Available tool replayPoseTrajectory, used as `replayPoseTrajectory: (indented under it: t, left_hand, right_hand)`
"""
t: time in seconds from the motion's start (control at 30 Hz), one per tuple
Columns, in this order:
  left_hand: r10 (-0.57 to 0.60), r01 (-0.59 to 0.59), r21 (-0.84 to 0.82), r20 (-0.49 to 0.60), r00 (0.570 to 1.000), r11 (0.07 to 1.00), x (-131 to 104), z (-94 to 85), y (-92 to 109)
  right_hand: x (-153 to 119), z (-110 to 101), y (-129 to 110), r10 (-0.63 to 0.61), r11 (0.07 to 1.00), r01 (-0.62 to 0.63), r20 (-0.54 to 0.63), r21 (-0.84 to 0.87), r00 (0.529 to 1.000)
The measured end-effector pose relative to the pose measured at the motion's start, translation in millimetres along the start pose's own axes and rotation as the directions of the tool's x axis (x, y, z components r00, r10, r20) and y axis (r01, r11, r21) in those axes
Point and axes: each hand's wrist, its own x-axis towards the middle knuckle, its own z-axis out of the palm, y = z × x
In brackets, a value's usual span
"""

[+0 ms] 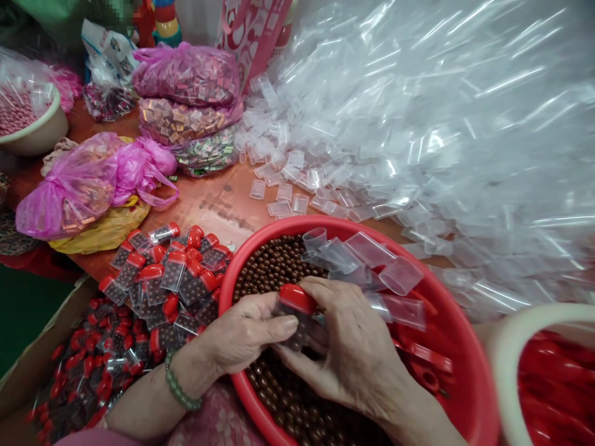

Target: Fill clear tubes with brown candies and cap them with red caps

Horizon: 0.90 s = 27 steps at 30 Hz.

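Observation:
Over a big red basin (465, 371), my left hand (246, 328) grips a small clear container (300, 322) of dark balls with a red cap. My right hand (348, 347) closes round the same container from the other side, its fingers at the cap and lower side. Brown balls (274, 263) fill the left part of the basin beneath both hands. Empty clear tubes (369, 249) lie in the basin beyond my right hand, and red caps (430, 359) lie to its right.
Filled red-capped containers (174, 269) are heaped left of the basin, with more in a box (46, 334) below. A huge pile of clear tubes (418, 124) covers the back right. Pink bags (186, 74) stand back left; a white tub (506, 347) of red pieces sits right.

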Motion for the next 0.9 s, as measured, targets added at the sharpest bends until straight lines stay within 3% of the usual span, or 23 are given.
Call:
replayPoseTrajectory:
  t: [0.23,0.43,0.6,0.67,0.8,0.9]
  left_hand:
    - [-0.027,0.026,-0.010,-0.096,0.995,1.000,3,1.2,4]
    - [-0.050,0.053,0.012,-0.178,0.983,0.999,6,3.1,0]
    - [-0.020,0.036,0.076,-0.193,0.981,0.997,4,5.9,-3]
    - [-0.009,0.023,0.073,-0.187,0.982,0.997,4,6.9,-2]
    - [0.060,-0.054,0.033,-0.257,0.965,0.998,5,6.6,1]
    - [0.081,-0.076,0.030,-0.283,0.956,0.997,5,5.8,3]
  right_hand:
    - [3,1,-2,0.033,0.996,-0.031,-0.026,0.080,0.999]
    - [-2,7,1,0.034,0.996,-0.040,0.082,0.077,0.996]
    - [-1,3,1,0.022,0.997,-0.029,0.085,0.076,0.996]
    - [0,-2,4,0.033,0.996,-0.037,0.049,0.085,0.998]
    - [-2,-7,13,0.174,0.983,-0.181,-0.144,-0.037,0.974]
    - [-4,-2,15,0.018,0.999,-0.021,-0.073,-0.040,0.997]
